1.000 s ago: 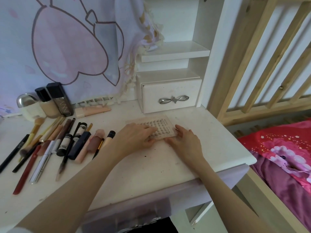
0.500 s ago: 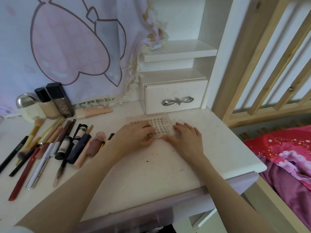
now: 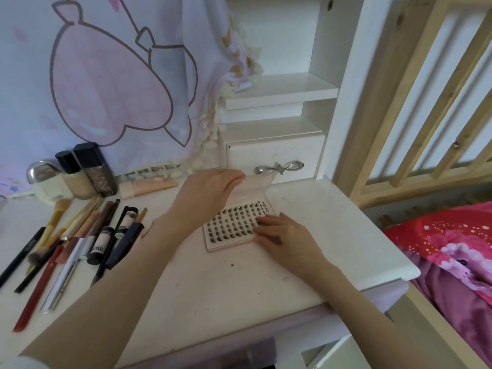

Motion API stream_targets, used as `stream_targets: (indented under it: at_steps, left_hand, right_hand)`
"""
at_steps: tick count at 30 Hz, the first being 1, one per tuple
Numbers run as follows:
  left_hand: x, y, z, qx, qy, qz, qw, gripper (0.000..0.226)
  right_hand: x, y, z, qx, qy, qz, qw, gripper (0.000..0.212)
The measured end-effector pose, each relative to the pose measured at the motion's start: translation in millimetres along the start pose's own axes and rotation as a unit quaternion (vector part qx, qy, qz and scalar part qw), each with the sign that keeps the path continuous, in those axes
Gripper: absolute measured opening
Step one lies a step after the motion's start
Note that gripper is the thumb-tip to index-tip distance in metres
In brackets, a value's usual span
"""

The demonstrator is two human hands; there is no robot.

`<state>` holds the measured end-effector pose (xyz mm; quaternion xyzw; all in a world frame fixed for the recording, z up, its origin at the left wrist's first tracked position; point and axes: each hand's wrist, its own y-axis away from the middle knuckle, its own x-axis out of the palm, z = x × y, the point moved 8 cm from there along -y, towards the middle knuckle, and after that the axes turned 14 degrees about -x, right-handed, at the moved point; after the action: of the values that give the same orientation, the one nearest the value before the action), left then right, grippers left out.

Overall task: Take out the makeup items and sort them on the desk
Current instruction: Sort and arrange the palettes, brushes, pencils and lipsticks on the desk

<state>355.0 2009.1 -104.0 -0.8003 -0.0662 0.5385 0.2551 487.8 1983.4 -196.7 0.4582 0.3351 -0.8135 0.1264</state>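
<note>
A flat pink case of false eyelash clusters [image 3: 234, 227] lies on the white desk [image 3: 239, 283] in front of the small drawer. Its clear lid [image 3: 255, 186] is lifted up and back. My left hand [image 3: 205, 193] holds the lid's far edge. My right hand [image 3: 282, 233] presses flat on the case's right side, fingers over the lash rows. Sorted makeup lies at the left: brushes [image 3: 53, 219], pencils, mascara tubes [image 3: 102, 241], a red pencil [image 3: 34, 291]. Foundation bottles [image 3: 87, 171] and a pink tube [image 3: 149, 186] stand or lie behind them.
A white shelf unit with a small drawer and bow handle [image 3: 279, 166] sits at the back. A printed cloth [image 3: 119, 75] hangs behind the desk. A wooden bed rail [image 3: 426, 129] and red bedding [image 3: 452, 243] are at the right, past the desk edge.
The lash case was closed under both hands; now my left hand has swung its lid up and open. My right hand stays on the case's right side.
</note>
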Motion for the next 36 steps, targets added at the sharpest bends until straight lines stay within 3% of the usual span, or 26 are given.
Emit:
stream_targets:
  at_steps: [4, 10, 17, 22, 36]
  left_hand:
    - [3, -14, -9, -0.014, 0.046, 0.008, 0.999, 0.025]
    - [19, -49, -38, -0.036, 0.087, -0.029, 0.995, 0.014]
    - [43, -40, -64, 0.043, -0.019, -0.028, 0.999, 0.027]
    - [44, -33, -55, 0.0, -0.045, -0.046, 0.998, 0.033]
    - [68, -27, -54, 0.056, -0.093, 0.051, 0.993, 0.052]
  right_hand:
    - [-13, 20, -2, -0.021, 0.03, 0.018, 0.999, 0.027]
    - [-41, 48, -27, 0.023, 0.041, -0.005, 0.999, 0.032]
    - [-53, 62, -56, 0.095, 0.045, -0.014, 0.994, 0.036]
    - [-55, 65, -57, 0.109, 0.058, -0.031, 0.992, 0.035]
    - [-62, 65, -50, 0.121, 0.066, -0.06, 0.989, 0.033]
